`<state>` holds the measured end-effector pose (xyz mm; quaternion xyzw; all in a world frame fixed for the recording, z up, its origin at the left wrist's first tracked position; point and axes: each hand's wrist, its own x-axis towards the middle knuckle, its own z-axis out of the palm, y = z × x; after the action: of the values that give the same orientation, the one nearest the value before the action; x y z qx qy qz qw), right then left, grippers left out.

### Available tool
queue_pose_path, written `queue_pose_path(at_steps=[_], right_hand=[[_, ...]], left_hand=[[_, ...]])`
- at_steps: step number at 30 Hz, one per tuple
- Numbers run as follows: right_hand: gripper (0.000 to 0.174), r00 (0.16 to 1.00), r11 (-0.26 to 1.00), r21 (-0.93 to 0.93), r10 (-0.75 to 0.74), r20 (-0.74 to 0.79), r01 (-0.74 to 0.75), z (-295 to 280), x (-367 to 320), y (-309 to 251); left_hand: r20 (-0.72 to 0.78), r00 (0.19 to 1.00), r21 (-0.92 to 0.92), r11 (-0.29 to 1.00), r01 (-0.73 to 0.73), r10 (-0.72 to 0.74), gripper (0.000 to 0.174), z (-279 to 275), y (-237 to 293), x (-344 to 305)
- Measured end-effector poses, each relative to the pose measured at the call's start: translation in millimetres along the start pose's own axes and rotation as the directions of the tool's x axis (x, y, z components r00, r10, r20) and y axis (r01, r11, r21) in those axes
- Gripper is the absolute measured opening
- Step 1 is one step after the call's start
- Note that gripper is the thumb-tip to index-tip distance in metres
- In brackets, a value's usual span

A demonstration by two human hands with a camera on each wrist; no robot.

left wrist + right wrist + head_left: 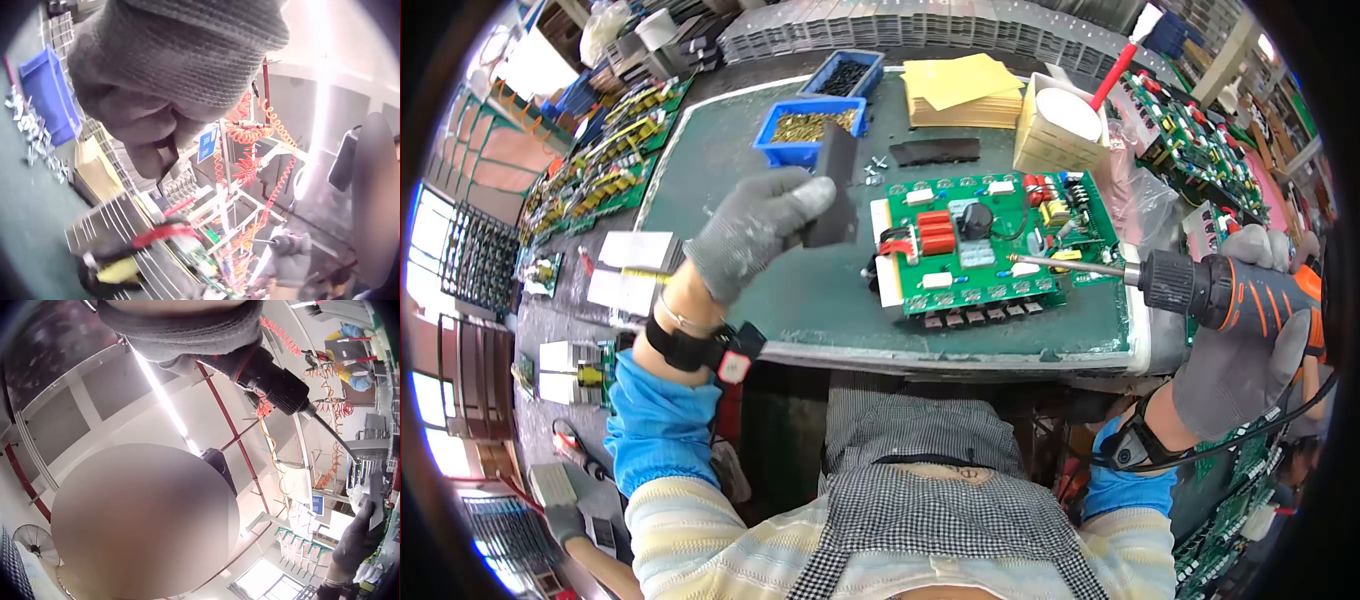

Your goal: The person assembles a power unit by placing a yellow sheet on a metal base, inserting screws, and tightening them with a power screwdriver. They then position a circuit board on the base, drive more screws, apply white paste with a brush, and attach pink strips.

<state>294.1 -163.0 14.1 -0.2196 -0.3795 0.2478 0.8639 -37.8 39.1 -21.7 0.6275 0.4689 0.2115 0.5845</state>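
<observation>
In the head view my gloved left hand (pixel 762 225) pinches a dark flat strip (pixel 834 190) upright, left of the green circuit board (pixel 990 275). The right hand (pixel 1245 375), also gloved, grips an orange-and-black power screwdriver (pixel 1250 292); its long bit (pixel 1070 265) points left over the board's right part. The left wrist view shows the left glove (pixel 169 69) close up, fingers curled round a dark edge. In the right wrist view the right glove (pixel 181 337) is round the driver (pixel 275 381), its fingers mostly hidden.
Blue bins (pixel 812 155) hold small brass-coloured and dark parts. Loose screws (pixel 876 170) and another dark strip (pixel 935 151) lie behind the board. Yellow sheets (pixel 963 85) and a box with a white roll (pixel 1055 125) stand at the back. More boards (pixel 600 165) line both sides.
</observation>
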Motion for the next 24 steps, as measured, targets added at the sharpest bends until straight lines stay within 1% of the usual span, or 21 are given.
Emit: queue_pose_path(at_steps=[1,2,4,5,6,7,9,10,13,15,19,22,24], right_hand=[[0.068,1.000,1.000,-0.015,-0.007,0.010,0.007,-0.5,-1.5,0.1],[0.066,1.000,0.999,-0.029,-0.013,0.019,0.014,-1.1,-3.0,0.3],[0.064,0.999,0.997,-0.063,-0.032,0.039,0.034,-5.3,-5.7,0.8],[0.065,0.998,0.998,-0.045,-0.035,0.045,0.037,-4.3,-7.4,0.6],[0.066,0.998,0.999,-0.027,-0.037,0.052,0.039,-2.6,-9.0,0.7],[0.068,0.998,0.999,0.027,-0.027,0.057,0.026,3.4,-10.8,2.2],[0.068,0.997,0.999,0.054,-0.007,0.074,0.003,11.7,-13.5,-0.5],[0.065,0.996,1.000,0.027,0.004,0.085,-0.006,15.3,-14.7,-5.2],[0.064,0.991,1.000,-0.022,0.015,0.134,-0.012,16.3,-15.7,-11.7],[0.065,0.988,1.000,-0.017,0.018,0.155,-0.015,18.1,-16.3,-8.8],[0.064,0.985,0.999,0.026,0.015,0.169,-0.019,42.5,-13.5,17.7],[0.056,0.969,0.999,-0.005,0.035,0.243,-0.035,66.5,-7.4,46.1],[0.052,0.955,0.999,-0.010,0.046,0.294,-0.045,77.0,3.9,69.0]], left_hand=[[-0.045,0.999,-0.079,0.997,0.021,-0.024,0.035,7.9,-11.2,-10.2],[-0.083,0.997,-0.278,0.960,-0.030,0.007,0.035,20.4,-23.9,-15.8],[-0.134,0.991,-0.305,0.951,-0.054,0.013,0.033,31.5,-49.9,-18.9],[-0.157,0.987,-0.317,0.946,-0.068,0.018,0.033,36.1,-56.0,-21.1],[-0.126,0.992,-0.309,0.949,-0.059,0.020,0.039,42.1,-56.1,-24.4],[-0.127,0.992,-0.345,0.936,-0.072,0.030,0.037,47.0,-58.3,-23.1],[-0.125,0.991,-0.415,0.904,-0.101,0.053,0.035,55.9,-63.1,-16.5],[-0.167,0.982,-0.415,0.896,-0.155,0.092,0.033,61.0,-60.6,-17.2],[-0.169,0.984,-0.329,0.937,-0.115,0.061,0.032,64.8,-59.1,-15.6],[-0.219,0.971,-0.345,0.923,-0.168,0.094,0.032,70.3,-61.8,-14.7],[-0.350,0.926,-0.309,0.916,-0.257,0.142,0.032,77.6,-72.3,-5.6],[-0.332,0.926,-0.208,0.944,-0.257,0.179,0.030,75.2,-72.1,-4.8],[-0.371,0.912,-0.145,0.959,-0.245,0.177,0.029,78.0,-67.0,-9.3]])
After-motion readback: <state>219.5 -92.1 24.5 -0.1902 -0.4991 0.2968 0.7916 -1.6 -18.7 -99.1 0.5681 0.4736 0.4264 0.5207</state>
